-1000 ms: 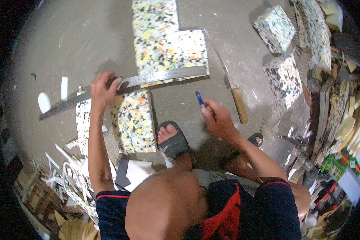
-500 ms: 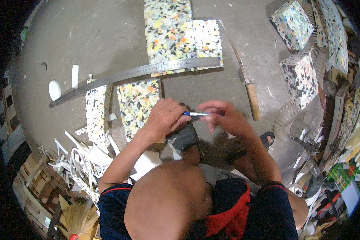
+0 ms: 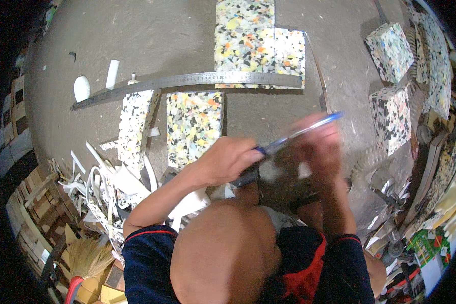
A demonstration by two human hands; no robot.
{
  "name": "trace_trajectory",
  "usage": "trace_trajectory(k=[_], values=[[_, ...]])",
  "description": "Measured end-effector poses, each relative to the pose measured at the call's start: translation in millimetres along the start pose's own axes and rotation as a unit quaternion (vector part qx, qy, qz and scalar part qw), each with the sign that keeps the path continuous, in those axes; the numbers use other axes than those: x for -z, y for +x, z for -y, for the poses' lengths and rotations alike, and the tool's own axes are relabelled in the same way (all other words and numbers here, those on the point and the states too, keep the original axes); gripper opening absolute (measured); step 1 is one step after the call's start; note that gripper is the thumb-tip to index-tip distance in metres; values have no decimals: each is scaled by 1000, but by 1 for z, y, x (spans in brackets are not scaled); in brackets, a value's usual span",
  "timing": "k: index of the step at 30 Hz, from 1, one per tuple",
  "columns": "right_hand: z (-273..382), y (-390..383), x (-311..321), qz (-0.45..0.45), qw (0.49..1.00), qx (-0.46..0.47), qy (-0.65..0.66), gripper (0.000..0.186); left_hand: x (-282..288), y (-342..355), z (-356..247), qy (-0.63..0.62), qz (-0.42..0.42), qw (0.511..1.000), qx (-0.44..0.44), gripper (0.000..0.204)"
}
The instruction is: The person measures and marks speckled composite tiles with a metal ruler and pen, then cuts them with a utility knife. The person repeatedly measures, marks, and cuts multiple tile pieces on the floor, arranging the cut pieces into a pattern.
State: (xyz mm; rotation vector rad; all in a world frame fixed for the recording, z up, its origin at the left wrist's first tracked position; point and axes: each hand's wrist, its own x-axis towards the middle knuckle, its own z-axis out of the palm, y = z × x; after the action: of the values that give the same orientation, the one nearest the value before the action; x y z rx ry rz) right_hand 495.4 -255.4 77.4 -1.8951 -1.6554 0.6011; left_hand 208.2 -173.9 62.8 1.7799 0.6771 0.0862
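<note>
Head view: the left hand pinches one blue end of a pen, which slants before the motion-blurred right hand; I cannot tell that hand's finger spread.

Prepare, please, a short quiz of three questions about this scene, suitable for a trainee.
1. Which thing lies across the lower end of the long speckled foam slab? a) a hammer; b) a metal ruler; c) a rope.
2. True or false: the left hand grips one end of the pen.
3. Complete: the thin blade lies to the ___ of that slab.

Key: 1 b; 2 true; 3 right.
</note>
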Motion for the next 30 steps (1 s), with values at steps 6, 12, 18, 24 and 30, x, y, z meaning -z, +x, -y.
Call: trace_trajectory(k=[6,12,18,24,30], values=[[-57,39,111,-301,872,-243,299,36,56,-45,40,163,-193,943,216,33],[-52,4,-29,-144,935,-227,231,26,113,34,99,304,-339,886,87,45],[-42,6,-68,-212,967,-110,90,29,123,53,111,295,-254,903,182,51],[-48,5,-77,-191,967,-129,106,30,124,58,112,285,-242,894,248,57],[-45,15,-73,-159,969,-155,103,30,125,58,113,285,-247,893,246,60]])
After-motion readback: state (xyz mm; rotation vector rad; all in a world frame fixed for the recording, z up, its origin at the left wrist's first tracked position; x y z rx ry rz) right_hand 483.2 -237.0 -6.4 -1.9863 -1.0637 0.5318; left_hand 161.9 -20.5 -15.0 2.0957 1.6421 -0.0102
